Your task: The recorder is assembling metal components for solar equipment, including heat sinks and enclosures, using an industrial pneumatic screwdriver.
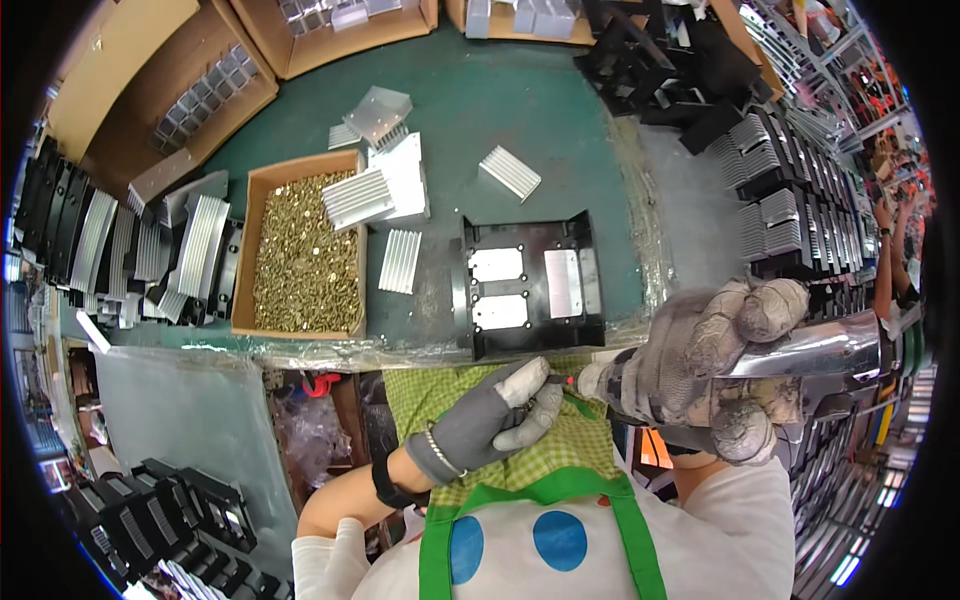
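Observation:
My right hand (700,360), in a stained grey glove, is wrapped round a shiny silver cylindrical power screwdriver (815,350). Its narrow front end points left, over my lap. Close to that tip is my left hand (500,415), gloved in grey, its thumb and fingers drawn together; whatever they pinch is too small to make out. Just beyond the bench edge lies a black plastic housing (535,285) with pale metal plates set in it. Left of it rests a finned aluminium heat sink (400,262), and another heat sink (510,172) lies farther back.
A cardboard box (241,270) full of brass-coloured screws (305,265) stands on the green bench (450,110), a heat sink (358,198) across its corner. Finned black assemblies (770,220) are stacked at right, more (130,250) at left. Open cartons (335,55) line the back.

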Action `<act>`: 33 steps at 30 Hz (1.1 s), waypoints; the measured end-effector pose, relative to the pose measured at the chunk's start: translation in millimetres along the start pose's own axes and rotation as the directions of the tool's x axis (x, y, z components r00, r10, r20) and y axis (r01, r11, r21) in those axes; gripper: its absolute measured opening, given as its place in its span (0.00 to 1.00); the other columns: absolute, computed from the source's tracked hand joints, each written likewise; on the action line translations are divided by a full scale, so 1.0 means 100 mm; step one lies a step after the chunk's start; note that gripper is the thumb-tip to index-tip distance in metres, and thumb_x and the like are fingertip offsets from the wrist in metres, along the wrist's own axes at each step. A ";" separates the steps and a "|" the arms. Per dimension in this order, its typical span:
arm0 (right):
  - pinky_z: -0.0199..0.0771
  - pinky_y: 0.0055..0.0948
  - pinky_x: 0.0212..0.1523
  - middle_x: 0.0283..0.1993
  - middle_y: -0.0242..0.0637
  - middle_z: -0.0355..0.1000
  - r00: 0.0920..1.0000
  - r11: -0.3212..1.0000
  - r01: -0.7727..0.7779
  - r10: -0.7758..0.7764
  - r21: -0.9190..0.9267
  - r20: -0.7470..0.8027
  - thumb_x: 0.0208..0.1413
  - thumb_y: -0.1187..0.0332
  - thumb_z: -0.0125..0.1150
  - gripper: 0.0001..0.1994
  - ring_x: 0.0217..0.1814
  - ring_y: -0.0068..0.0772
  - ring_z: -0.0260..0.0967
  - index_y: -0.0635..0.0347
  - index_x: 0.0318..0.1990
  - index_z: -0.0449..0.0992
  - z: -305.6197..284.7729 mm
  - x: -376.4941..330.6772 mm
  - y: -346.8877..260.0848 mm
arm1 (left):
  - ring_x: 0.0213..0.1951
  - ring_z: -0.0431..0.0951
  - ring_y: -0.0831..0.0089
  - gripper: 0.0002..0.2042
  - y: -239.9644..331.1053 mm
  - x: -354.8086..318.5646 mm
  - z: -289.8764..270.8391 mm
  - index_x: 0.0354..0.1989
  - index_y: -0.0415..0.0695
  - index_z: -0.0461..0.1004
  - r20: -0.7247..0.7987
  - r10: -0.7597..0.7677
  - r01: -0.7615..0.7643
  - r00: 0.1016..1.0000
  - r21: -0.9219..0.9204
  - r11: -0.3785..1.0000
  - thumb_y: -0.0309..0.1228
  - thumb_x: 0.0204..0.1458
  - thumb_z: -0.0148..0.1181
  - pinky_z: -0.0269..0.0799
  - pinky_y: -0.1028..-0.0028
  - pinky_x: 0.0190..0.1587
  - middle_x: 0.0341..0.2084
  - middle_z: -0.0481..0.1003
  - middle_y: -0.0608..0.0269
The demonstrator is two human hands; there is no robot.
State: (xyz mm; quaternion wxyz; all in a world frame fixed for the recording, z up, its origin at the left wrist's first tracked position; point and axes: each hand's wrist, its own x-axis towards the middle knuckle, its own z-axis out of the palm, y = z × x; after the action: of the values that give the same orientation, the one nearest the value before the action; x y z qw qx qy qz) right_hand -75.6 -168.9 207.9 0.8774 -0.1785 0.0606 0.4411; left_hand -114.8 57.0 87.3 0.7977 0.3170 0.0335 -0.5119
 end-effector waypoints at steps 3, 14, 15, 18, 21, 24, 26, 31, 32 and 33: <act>0.87 0.41 0.37 0.57 0.65 0.66 0.975 0.970 0.222 -0.224 -0.101 -0.008 0.65 0.64 0.53 0.25 0.49 0.59 0.76 0.77 0.61 0.61 -0.08 0.05 0.14 | 0.14 0.55 0.83 0.20 -0.03 0.02 -0.07 0.41 0.44 0.69 0.055 -0.070 0.069 0.996 0.020 0.997 0.50 0.68 0.42 0.55 0.80 0.24 0.14 0.62 0.70; 0.81 0.37 0.53 0.59 0.50 0.68 0.648 0.653 0.685 -0.749 -0.323 -0.140 0.61 0.68 0.61 0.22 0.55 0.44 0.74 0.57 0.61 0.63 -0.52 0.09 0.58 | 0.32 0.72 0.79 0.30 -0.12 0.12 -0.35 0.54 0.41 0.72 -0.131 -0.131 0.134 0.983 0.016 0.991 0.58 0.64 0.44 0.60 0.82 0.25 0.38 0.75 0.63; 0.80 0.36 0.54 0.59 0.49 0.68 0.639 0.623 0.708 -0.765 -0.331 -0.073 0.61 0.69 0.61 0.23 0.55 0.43 0.74 0.56 0.61 0.63 -0.49 0.14 0.58 | 0.32 0.72 0.79 0.31 -0.12 0.16 -0.38 0.54 0.40 0.73 -0.186 -0.107 0.119 0.977 0.055 0.991 0.59 0.63 0.45 0.60 0.81 0.26 0.38 0.75 0.63; 0.79 0.41 0.53 0.59 0.44 0.68 0.535 0.340 0.762 -0.810 -0.551 0.239 0.57 0.70 0.65 0.26 0.55 0.39 0.72 0.52 0.61 0.62 -0.54 0.23 0.58 | 0.26 0.71 0.79 0.26 -0.15 0.21 -0.40 0.51 0.41 0.74 -0.226 -0.081 0.080 0.971 -0.014 0.997 0.53 0.66 0.46 0.58 0.82 0.22 0.33 0.75 0.64; 0.80 0.47 0.49 0.57 0.36 0.68 0.584 0.455 0.697 -0.808 -0.554 0.071 0.50 0.66 0.73 0.33 0.51 0.34 0.71 0.46 0.62 0.61 -0.67 0.21 0.59 | 0.24 0.70 0.80 0.22 -0.14 0.23 -0.37 0.51 0.42 0.74 -0.256 -0.100 0.103 0.962 0.000 0.995 0.49 0.68 0.44 0.56 0.82 0.20 0.31 0.76 0.65; 0.78 0.41 0.55 0.59 0.40 0.67 0.594 0.473 0.748 -0.791 -0.466 0.150 0.55 0.68 0.68 0.30 0.57 0.34 0.69 0.51 0.63 0.60 -0.78 0.24 0.54 | 0.24 0.70 0.80 0.20 -0.14 0.24 -0.33 0.51 0.42 0.74 -0.286 -0.082 0.088 0.955 0.007 0.996 0.46 0.68 0.44 0.57 0.81 0.20 0.32 0.77 0.64; 0.75 0.36 0.60 0.62 0.45 0.65 0.601 0.415 0.751 -0.752 -0.514 0.272 0.62 0.69 0.60 0.26 0.63 0.37 0.67 0.57 0.64 0.59 -0.80 0.27 0.54 | 0.24 0.71 0.80 0.19 -0.14 0.24 -0.33 0.51 0.42 0.73 -0.296 -0.071 0.075 0.953 0.004 0.997 0.45 0.68 0.45 0.58 0.81 0.20 0.34 0.78 0.63; 0.72 0.33 0.63 0.63 0.44 0.64 0.736 0.647 0.673 -0.636 -0.359 0.232 0.66 0.63 0.55 0.24 0.66 0.36 0.63 0.57 0.65 0.58 -0.82 0.34 0.59 | 0.21 0.72 0.79 0.24 -0.16 0.25 -0.33 0.44 0.37 0.76 -0.272 0.009 -0.012 0.962 -0.008 1.000 0.51 0.63 0.53 0.60 0.82 0.17 0.28 0.76 0.61; 0.72 0.32 0.62 0.62 0.42 0.64 0.718 0.681 0.695 -0.644 -0.230 0.263 0.65 0.63 0.56 0.24 0.65 0.34 0.63 0.55 0.65 0.59 -0.84 0.34 0.61 | 0.21 0.72 0.79 0.24 -0.17 0.25 -0.33 0.44 0.37 0.76 -0.283 0.006 -0.007 0.959 -0.001 1.000 0.51 0.63 0.53 0.60 0.83 0.17 0.28 0.76 0.62; 0.73 0.30 0.61 0.62 0.39 0.64 0.756 0.711 0.651 -0.640 -0.266 0.139 0.62 0.65 0.61 0.25 0.64 0.30 0.64 0.51 0.64 0.60 -0.86 0.33 0.60 | 0.21 0.72 0.80 0.25 -0.17 0.25 -0.33 0.43 0.37 0.77 -0.281 0.014 -0.011 0.960 0.013 1.000 0.51 0.63 0.53 0.60 0.83 0.17 0.27 0.76 0.62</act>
State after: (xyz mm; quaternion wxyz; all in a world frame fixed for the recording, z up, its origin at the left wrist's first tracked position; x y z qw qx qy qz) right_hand -99.3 -142.9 103.7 0.9395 -0.3106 -0.0886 0.1143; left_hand -108.7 50.5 43.2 0.7865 0.3909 0.1414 -0.4567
